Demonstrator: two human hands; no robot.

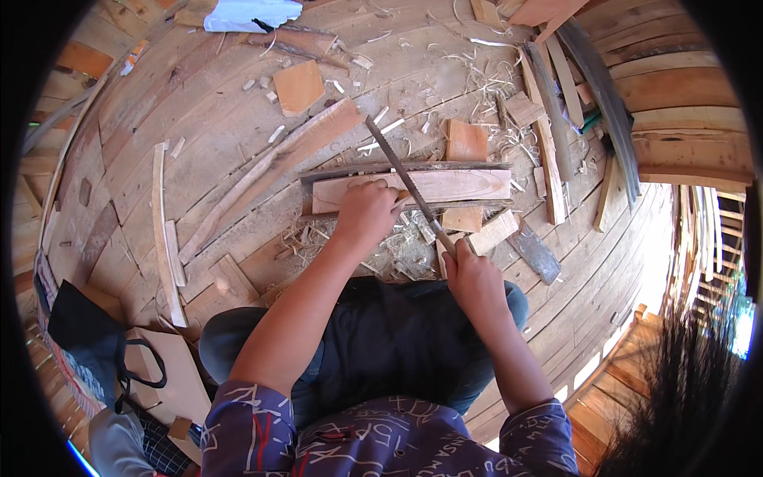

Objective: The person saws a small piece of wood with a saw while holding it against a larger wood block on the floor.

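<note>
At the far left, a black bag [83,334] is set beside an open cardboard box [159,370] on the plank floor [211,131]. Farther right, a thin wooden strip [161,230] is laid lengthwise, and next to it a long curved plank [274,163] is stretched slantwise toward the middle. Beyond the plank's upper part, a squarish wood piece [298,87] is seen lying flat.

In the middle, a pale board [465,184] is laid crosswise in front of the crossed legs, with a dark strip [405,166] set along its far edge. The left hand [369,211] is placed over the board's left half, its fingers curled in; a small piece of wood [403,196] is held in it, mostly hidden by the fingers. Just right of that hand, the board is crossed slantwise by a long narrow blade [393,155], whose handle [443,237] is wrapped tightly by the closed right hand [474,272]. Curled shavings [389,253] are scattered on the near side of the board.

To the right, a square block [466,141] is seen beyond the board and a greyish block [534,250] nearer. Farther right, a long pale batten [548,167] is laid near a dark beam [604,103].
</note>
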